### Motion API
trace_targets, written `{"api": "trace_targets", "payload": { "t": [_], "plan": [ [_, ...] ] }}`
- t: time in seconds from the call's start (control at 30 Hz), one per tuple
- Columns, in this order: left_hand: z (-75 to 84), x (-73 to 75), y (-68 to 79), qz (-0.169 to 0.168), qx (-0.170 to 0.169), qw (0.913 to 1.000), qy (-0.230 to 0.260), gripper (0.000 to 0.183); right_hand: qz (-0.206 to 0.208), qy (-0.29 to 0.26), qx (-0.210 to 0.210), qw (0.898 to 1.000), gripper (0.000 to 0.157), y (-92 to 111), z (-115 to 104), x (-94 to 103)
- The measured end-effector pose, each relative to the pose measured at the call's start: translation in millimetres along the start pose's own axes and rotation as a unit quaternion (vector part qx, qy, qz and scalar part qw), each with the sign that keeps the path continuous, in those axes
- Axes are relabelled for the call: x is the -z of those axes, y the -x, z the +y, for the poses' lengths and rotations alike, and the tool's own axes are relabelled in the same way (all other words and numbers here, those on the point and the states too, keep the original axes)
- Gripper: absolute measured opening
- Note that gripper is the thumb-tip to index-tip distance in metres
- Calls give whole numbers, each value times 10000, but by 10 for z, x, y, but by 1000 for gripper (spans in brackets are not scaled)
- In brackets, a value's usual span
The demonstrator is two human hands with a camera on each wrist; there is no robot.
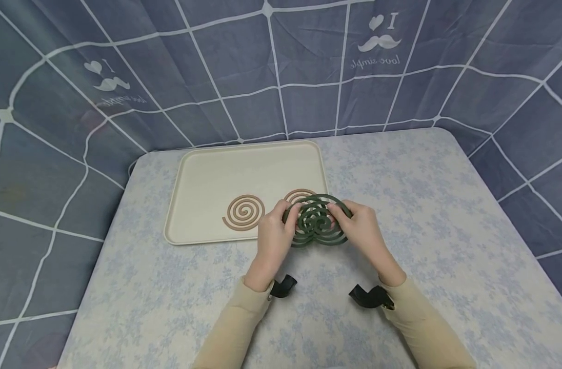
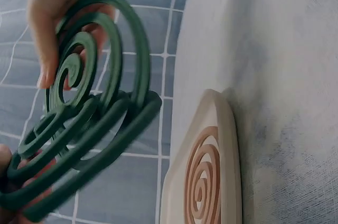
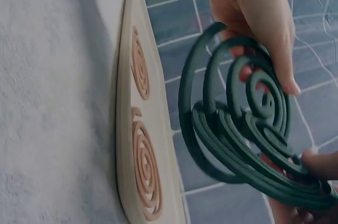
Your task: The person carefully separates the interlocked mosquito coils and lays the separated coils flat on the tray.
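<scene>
Two interlocked dark green mosquito coils [image 2: 142, 49] are held up between both hands, above the tray's near right corner. My left hand [image 1: 275, 230] pinches the left side, its thumb on the upper face and fingers underneath. On the right side, my right hand [image 1: 361, 230] grips the other coil the same way. In the left wrist view the coils spread at an angle to each other, their rings overlapping in the middle. A brown mosquito coil [image 1: 245, 211] lies flat on the tray beside the left hand; a second brown coil [image 3: 140, 65] is partly hidden under the green pair in the head view.
The cream rectangular tray [image 1: 244, 164] rests at the back left of a table [image 1: 447, 230] with a blue floral cover. A blue checked curtain [image 1: 308, 56] hangs behind the table and along its sides. Black straps [image 1: 368, 297] stick out at both wrists.
</scene>
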State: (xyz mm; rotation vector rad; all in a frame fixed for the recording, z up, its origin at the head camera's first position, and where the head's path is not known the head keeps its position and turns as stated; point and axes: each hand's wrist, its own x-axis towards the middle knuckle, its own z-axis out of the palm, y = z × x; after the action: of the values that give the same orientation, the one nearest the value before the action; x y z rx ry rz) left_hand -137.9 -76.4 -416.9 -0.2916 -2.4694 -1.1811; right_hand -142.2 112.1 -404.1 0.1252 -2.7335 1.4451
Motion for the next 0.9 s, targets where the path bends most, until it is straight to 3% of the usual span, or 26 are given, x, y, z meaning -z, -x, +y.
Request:
{"api": "trace_targets", "payload": {
  "t": [0.2, 0.53, 0.7, 0.8, 0.9],
  "plan": [
    [-52, 35, -36, -309, 343, 9971, 608, 24, -202, -180, -121, 9996, 32, -46, 64, 29],
    [-50, 27, -31, -363, 489, 9961, 644, 22, 127, -22, 185, 9997, 30, -49, 61, 3],
    [6, -10, -5, -728, 645, 9869, 1284, 21, 728, 216, 624, 9952, 32, -15, -21, -35],
    [63, -32, 16, -837, 771, 9821, 1501, 24, 1131, 408, 1114, 9865, 23, 34, -102, -93],
    [116, -42, 34, -803, 1073, 9759, 1723, 29, 1153, 440, 1660, 9784, 25, 114, -172, -174]
  ]
}}
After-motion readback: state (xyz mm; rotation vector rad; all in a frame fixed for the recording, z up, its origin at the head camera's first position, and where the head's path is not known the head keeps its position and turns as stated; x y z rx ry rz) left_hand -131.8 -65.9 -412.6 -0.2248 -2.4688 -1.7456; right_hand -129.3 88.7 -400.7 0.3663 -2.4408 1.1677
